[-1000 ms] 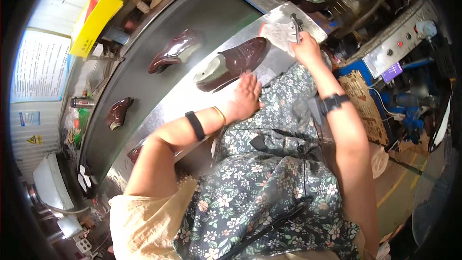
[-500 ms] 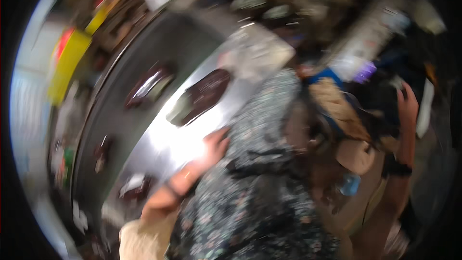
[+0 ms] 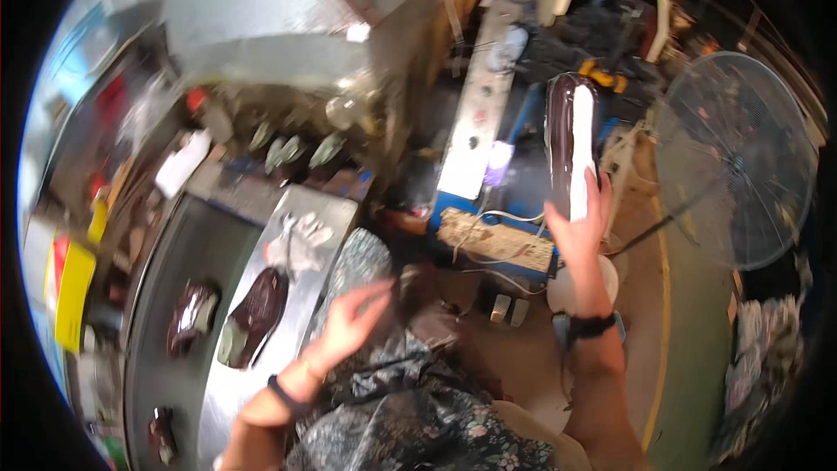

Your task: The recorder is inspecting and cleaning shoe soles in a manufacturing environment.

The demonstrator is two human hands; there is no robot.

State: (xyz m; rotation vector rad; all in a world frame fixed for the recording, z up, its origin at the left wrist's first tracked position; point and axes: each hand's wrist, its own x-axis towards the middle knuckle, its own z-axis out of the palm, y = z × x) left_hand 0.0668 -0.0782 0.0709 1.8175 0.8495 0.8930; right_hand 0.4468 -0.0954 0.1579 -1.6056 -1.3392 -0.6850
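Out of the right grip [image 3: 581,225] extends a long brown-and-white piece [image 3: 563,131].

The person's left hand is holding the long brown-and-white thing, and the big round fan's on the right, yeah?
Not the left hand: in the head view, the right hand holds the long brown-and-white thing. The big round fan is on the right.

The left hand [image 3: 351,321] is blurred; the lower edge crops the apron [image 3: 418,414].

A shoe workshop: glossy brown shoes [image 3: 181,318] along a dark belt [image 3: 170,384], control panel [image 3: 475,139] nearby.
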